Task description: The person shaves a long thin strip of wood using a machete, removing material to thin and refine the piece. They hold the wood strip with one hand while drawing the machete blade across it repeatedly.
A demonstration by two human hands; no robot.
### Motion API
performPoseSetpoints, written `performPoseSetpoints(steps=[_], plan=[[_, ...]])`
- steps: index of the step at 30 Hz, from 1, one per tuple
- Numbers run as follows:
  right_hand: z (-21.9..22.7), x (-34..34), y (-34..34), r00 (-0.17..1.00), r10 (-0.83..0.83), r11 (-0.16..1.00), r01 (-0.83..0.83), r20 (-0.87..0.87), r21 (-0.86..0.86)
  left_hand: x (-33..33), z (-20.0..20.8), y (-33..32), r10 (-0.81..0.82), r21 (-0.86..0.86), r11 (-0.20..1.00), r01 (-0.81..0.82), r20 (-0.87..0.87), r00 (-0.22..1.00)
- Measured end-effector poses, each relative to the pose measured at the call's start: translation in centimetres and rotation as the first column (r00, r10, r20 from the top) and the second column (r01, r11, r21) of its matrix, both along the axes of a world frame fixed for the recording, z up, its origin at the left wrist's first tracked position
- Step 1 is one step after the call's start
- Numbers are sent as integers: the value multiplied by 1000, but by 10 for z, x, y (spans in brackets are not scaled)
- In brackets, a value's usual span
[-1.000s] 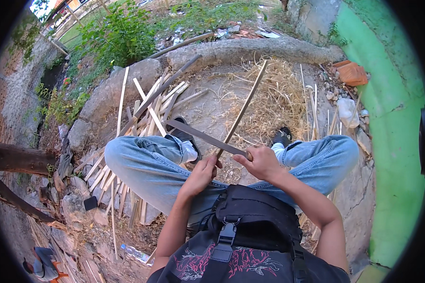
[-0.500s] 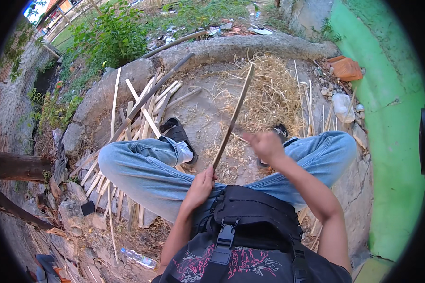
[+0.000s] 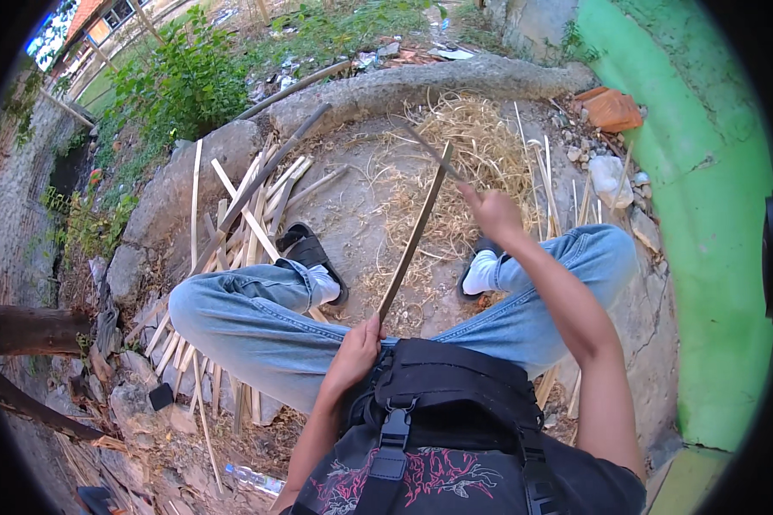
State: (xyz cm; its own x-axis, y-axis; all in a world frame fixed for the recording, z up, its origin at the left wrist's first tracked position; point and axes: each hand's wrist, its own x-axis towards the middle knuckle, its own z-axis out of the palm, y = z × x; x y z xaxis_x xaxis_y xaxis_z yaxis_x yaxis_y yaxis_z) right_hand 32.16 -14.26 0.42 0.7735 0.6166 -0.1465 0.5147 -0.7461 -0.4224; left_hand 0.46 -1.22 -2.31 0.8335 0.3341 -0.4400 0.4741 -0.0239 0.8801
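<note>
A long bamboo strip [image 3: 414, 245] slants up and away from my lap, its near end gripped in my left hand [image 3: 356, 350]. My right hand [image 3: 495, 216] is closed around the handle of a knife with a long, thin, dark blade [image 3: 427, 147]. Near the strip's far end, that blade crosses it; whether the edge touches the wood, I cannot tell. Both hands are between my spread knees, the right one farther out. The knife's handle is mostly hidden by my fingers.
Pale shavings [image 3: 481, 146] are heaped beyond my hands. Many cut strips [image 3: 253, 215] lie crossed at the left, more stand at the right. A low stone kerb [image 3: 404, 90] curves behind, a green wall [image 3: 704, 215] rises at the right. A plastic bottle [image 3: 256, 477] lies at lower left.
My right hand has moved farther out, bringing the knife, blurred before, across the strip's far end. My left hand keeps its hold on the strip. The whole view has shifted slightly.
</note>
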Motion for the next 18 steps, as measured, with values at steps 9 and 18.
performPoseSetpoints(steps=[9,18], plan=[[-31,66,-22,916,-401,916,401,13,9,-2,8,-4,17,-28,999,-17,1,1000],[-5,-4,-12,850,-281,794,467,-446,390,5,27,7,225,-427,874,-232,-69,972]])
